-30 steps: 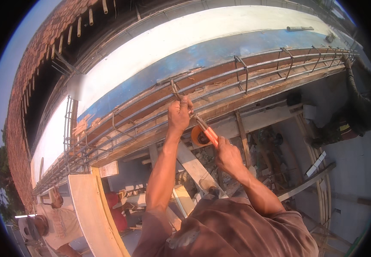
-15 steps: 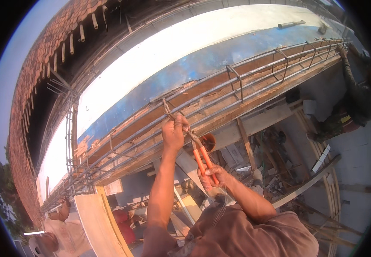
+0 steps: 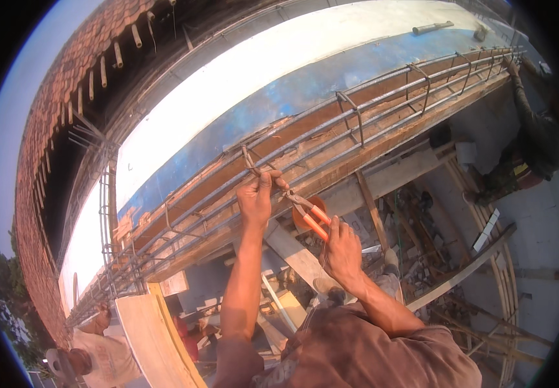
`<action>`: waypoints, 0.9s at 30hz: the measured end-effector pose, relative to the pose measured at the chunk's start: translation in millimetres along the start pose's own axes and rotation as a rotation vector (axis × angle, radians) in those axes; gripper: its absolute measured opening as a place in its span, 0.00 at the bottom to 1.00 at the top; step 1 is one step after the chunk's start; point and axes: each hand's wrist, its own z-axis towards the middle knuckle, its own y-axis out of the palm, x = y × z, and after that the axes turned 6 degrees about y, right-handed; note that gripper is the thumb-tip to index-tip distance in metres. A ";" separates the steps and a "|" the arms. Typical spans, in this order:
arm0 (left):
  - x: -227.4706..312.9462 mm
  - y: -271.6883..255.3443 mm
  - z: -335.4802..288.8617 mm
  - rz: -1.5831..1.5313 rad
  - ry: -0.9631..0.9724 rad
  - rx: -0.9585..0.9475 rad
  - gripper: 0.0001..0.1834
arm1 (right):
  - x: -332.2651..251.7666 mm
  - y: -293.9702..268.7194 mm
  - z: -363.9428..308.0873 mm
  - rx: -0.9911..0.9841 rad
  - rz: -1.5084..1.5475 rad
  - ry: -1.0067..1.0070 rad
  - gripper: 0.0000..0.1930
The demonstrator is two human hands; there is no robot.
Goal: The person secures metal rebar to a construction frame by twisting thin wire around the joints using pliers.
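Observation:
My left hand (image 3: 255,202) is closed at the rebar cage, its fingers around a bent steel stirrup (image 3: 247,157) that pokes up above the knuckles. Just to the right, my right hand (image 3: 344,251) wraps the orange handles of a pair of pincers (image 3: 309,213). Their metal jaws reach the cage's lower bars beside my left fingertips. Whether the jaws bite on wire is too small to make out. Long steel bars (image 3: 305,147) run from lower left to upper right, with stirrups spaced along them.
A wooden formwork board (image 3: 415,126) borders the cage below a blue-and-white wall (image 3: 228,103). An orange bucket (image 3: 304,216) sits lower down, behind the pincers. Co-workers stand at the far right (image 3: 541,149) and lower left (image 3: 102,352). Planks and rubble lie below.
My right hand has turned and moved up and right over the handles. The pincers have swung from steep to more slanted, jaws still near my left fingers. My left hand has barely moved.

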 end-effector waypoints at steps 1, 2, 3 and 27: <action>0.1 1.1 1.3 -0.011 -0.006 0.001 0.23 | -1.4 -0.9 -1.4 -0.052 0.029 0.031 0.31; -1.3 0.3 1.7 -0.015 -0.011 -0.001 0.23 | -5.4 -2.3 -4.1 -0.054 0.025 0.036 0.31; -3.0 -1.4 2.1 -0.007 0.002 0.002 0.23 | -10.8 -4.4 -7.1 -0.174 0.128 0.074 0.28; 3.0 5.0 -2.3 -0.136 0.016 0.089 0.21 | 25.9 104.2 29.2 -0.858 0.988 0.283 0.23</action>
